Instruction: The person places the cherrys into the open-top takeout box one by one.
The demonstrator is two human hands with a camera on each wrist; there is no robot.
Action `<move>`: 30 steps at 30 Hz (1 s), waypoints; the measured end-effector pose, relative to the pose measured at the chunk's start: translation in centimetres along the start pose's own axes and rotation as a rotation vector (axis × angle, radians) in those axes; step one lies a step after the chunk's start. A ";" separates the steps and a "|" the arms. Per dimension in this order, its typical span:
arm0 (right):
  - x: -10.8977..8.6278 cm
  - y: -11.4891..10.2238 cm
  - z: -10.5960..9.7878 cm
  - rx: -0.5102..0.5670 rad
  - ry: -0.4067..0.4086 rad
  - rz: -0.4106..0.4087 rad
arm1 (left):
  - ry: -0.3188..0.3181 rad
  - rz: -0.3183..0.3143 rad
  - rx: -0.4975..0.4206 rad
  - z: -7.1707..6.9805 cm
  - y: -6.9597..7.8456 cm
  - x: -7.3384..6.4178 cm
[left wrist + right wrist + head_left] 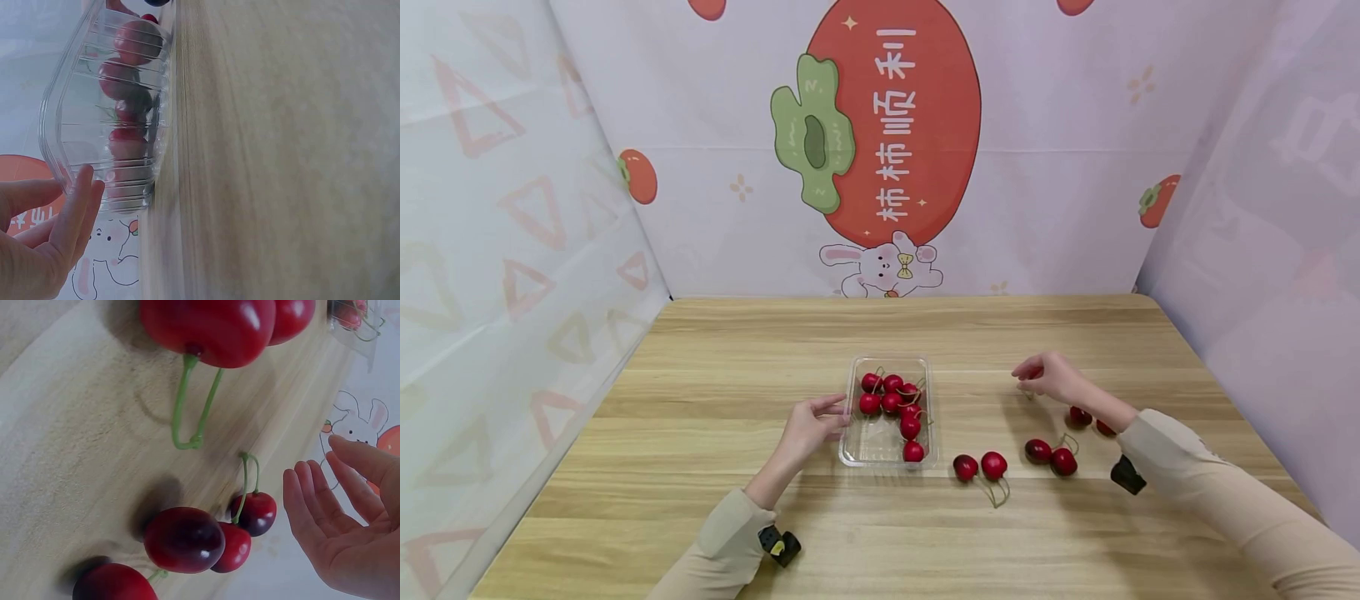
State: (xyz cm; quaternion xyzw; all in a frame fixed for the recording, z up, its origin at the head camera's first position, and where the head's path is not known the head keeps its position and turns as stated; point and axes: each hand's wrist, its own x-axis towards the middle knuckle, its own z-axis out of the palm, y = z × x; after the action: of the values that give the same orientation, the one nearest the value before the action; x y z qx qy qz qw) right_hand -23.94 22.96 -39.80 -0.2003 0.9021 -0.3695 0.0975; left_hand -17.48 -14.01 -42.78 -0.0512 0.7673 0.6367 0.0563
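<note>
Two hands at a wooden worktop [737,350], its near edge cut off in the head view. A clear plastic box [876,443] stands about midway between the left and right edges. The red cherries in the box [869,403] overlap, and I cannot settle their number; the box's ribbed wall blurs them in the left wrist view.

The left hand [811,423] touches the box's left wall near the rim, its fingers extended and slightly spread.

The right hand [1051,377] hangs toward the worktop's right edge, fingers gently bent, thumb apart, holding nothing that I can see. It covers a pair of cherries [253,514] from the head view, where only a bit of stem shows; the right wrist view shows this pair beside the fingertips.

Nearer the right edge, the sleeve [1195,471] partly hides another pair [1078,417]. Two further pairs lie unobstructed: one [994,465] just beside the box's near right corner, one [1063,462] farther right. In the right wrist view, large cherries are cropped at the top.
</note>
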 end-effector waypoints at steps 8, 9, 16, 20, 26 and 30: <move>-0.1 0.8 0.1 -0.085 0.023 -0.043 | 0.000 0.003 -0.019 0.0 0.1 0.0; -0.1 0.9 0.1 -0.101 0.028 -0.053 | -0.002 0.003 -0.020 0.0 0.1 0.0; -0.1 1.3 0.3 -0.139 0.043 -0.082 | -0.014 0.003 -0.020 0.0 0.1 -0.1; -0.2 1.4 0.2 -0.142 0.043 -0.092 | -0.016 0.002 -0.015 -0.1 0.2 -0.2; -0.3 1.6 0.3 -0.170 0.036 -0.079 | -0.017 -0.005 -0.021 -0.1 0.4 -0.2; -0.3 1.9 0.5 -0.173 0.024 -0.055 | -0.018 -0.005 -0.020 -0.1 0.4 -0.3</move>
State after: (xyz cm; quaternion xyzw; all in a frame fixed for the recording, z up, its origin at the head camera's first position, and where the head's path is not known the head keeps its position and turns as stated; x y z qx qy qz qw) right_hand -24.11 24.02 -41.45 -0.2281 0.9259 -0.2952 0.0589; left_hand -17.24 -13.98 -42.33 -0.0480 0.7601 0.6448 0.0645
